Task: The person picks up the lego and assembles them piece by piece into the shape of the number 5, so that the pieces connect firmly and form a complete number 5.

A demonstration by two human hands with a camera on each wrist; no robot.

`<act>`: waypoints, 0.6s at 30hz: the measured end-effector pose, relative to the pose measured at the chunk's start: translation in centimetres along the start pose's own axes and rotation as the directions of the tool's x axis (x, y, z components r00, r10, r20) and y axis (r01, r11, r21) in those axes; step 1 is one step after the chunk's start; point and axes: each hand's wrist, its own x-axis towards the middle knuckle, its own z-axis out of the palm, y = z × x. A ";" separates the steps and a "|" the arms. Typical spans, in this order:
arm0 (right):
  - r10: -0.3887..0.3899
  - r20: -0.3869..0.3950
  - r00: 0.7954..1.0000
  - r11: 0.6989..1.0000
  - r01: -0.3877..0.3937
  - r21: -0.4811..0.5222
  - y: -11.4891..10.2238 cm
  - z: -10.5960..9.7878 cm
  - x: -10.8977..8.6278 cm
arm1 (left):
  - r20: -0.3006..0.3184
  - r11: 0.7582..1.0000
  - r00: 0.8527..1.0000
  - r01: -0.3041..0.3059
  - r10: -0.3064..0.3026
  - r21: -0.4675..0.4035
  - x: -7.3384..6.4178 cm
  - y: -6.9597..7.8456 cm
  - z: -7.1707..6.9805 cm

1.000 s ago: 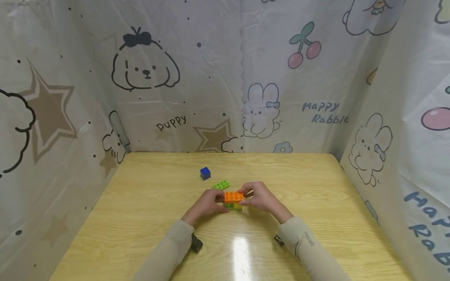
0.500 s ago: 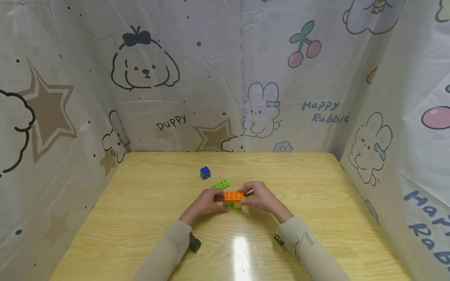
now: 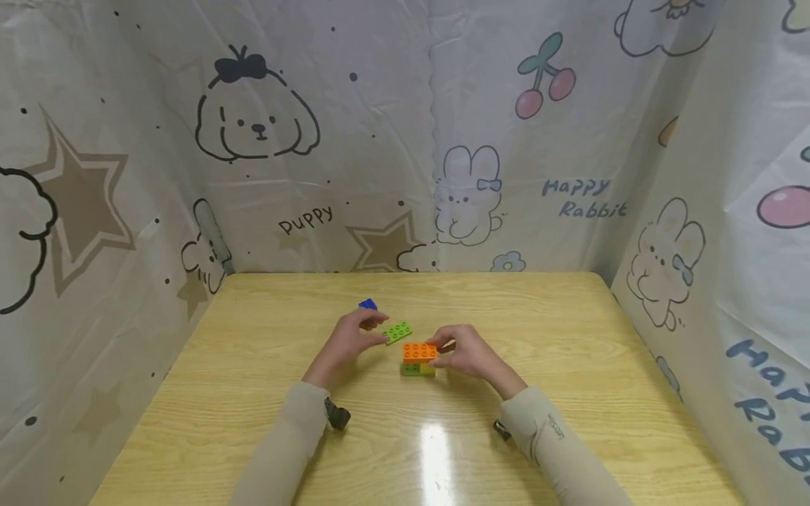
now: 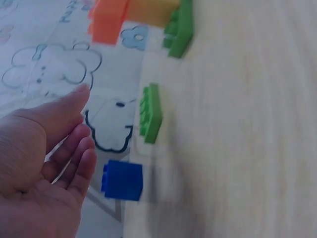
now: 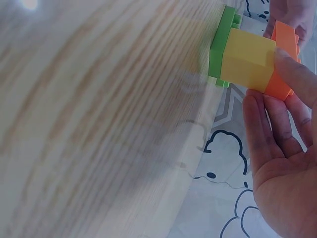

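Observation:
My right hand [image 3: 468, 351] pinches the right end of an orange building brick [image 3: 420, 353], its thumb and fingers on opposite sides. This brick sits on a yellow brick [image 5: 247, 58], which stands on a green plate [image 5: 221, 49] on the table. The orange brick's left part overhangs the plate. My left hand [image 3: 346, 342] holds nothing; its fingers are loosely bent, with a gap from the thumb. Just right of its fingertips lies a loose light-green studded plate [image 3: 398, 332]. Behind that hand is a blue brick [image 4: 123, 180], partly hidden in the head view.
The wooden table [image 3: 525, 309] runs up to a printed cloth [image 3: 373, 140] at the back and both sides. A black wrist camera [image 3: 337, 414] is strapped at the left sleeve, another device [image 3: 502, 429] at the right. Glare shows near the front.
My left hand has let go of the orange brick and moved left and back, towards the loose green plate and blue brick. The right hand keeps its hold on the stack.

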 end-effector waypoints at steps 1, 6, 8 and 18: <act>0.000 -0.001 1.000 1.000 0.000 -0.004 0.0 0.0 0.0 | -0.011 1.000 1.000 -0.002 0.002 -0.004 0.2 0.0 -0.3; 0.001 -0.001 1.000 1.000 -0.001 -0.006 0.0 0.0 0.0 | -0.074 1.000 0.997 -0.002 0.001 -0.018 1.3 -0.7 -1.4; 0.004 -0.001 1.000 1.000 -0.004 -0.005 0.0 0.0 0.0 | -0.099 1.000 0.995 0.007 -0.009 -0.023 1.7 -1.1 -1.6; 0.017 0.006 1.000 1.000 -0.017 0.007 0.2 0.0 0.1 | -0.172 0.993 0.979 0.098 -0.107 -0.062 2.9 -2.6 -2.0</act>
